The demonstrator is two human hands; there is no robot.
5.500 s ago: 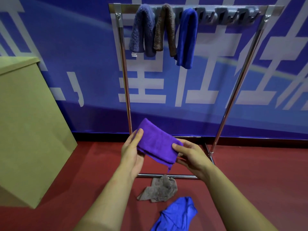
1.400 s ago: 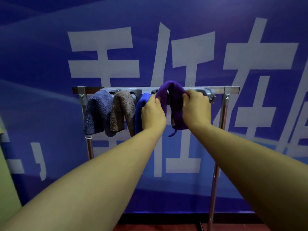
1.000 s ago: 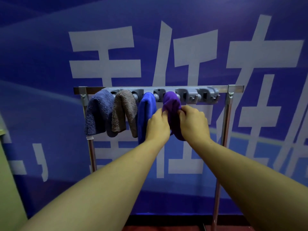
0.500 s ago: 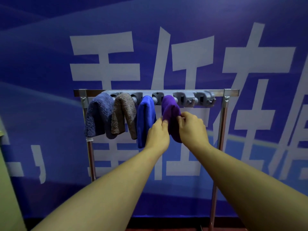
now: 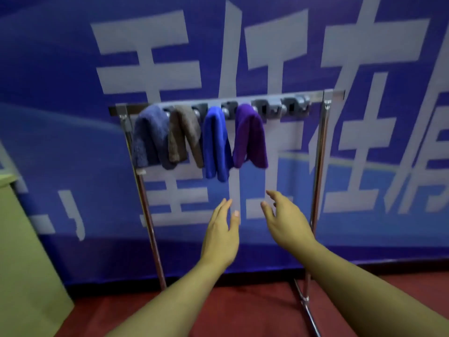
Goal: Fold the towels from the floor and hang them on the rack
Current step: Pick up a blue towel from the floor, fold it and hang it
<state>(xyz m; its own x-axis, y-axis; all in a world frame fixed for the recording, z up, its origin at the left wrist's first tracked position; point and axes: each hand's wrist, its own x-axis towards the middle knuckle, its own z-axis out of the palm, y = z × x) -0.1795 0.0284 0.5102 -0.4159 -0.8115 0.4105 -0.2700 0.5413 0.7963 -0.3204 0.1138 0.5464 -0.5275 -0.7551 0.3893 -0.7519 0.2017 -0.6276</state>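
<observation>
Both hands, L (image 5: pixel 222 235) & R (image 5: pixel 286 221), dropped off purple towel (image 5: pixel 250 137), fingers spread, holding nothing.

I see a grey-blue towel (image 5: pixel 148 139), brown towel (image 5: pixel 181 135), blue towel (image 5: pixel 216 142), purple towel (image 5: pixel 250 137), white-lettered blue banner (image 5: pixel 364 57), red floor (image 5: pixel 243 310)

A: Hands?
B: Left hand (image 5: pixel 222 235) was raised, fingers straight and close together, thumb out, holding nothing. Right hand (image 5: pixel 286 221) sat just beside it, slightly higher, fingers loosely spread and relaxed, also holding nothing.
A: Arms?
B: Both forearms were bare, reaching forward and up, apart from each other.
</observation>
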